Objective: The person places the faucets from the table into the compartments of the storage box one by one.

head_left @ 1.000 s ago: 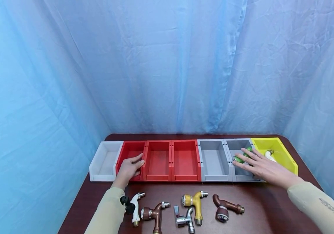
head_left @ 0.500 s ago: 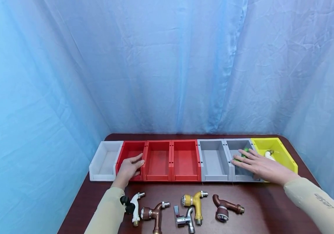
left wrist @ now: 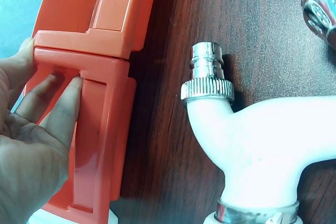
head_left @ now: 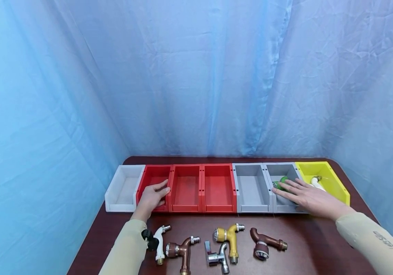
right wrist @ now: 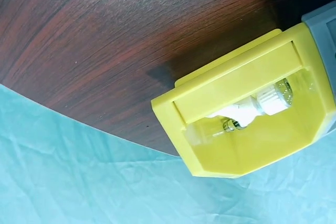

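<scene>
over rightmost grey bin point(head_left: 281, 209): right hand point(head_left: 315, 197) wide | inside: green tap point(head_left: 278, 185) | leftward: left hand point(head_left: 151, 198) loose, touching red bin point(head_left: 155, 174)

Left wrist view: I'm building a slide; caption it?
Left hand with fingers inside a red bin; a white tap on the dark table nearby.

Five taps point(head_left: 233, 244) lie on the table point(head_left: 306, 233) before a row of bins point(head_left: 219, 209).

Illegible dark lettering point(head_left: 384, 240) on right sleeve point(head_left: 366, 235)
</scene>
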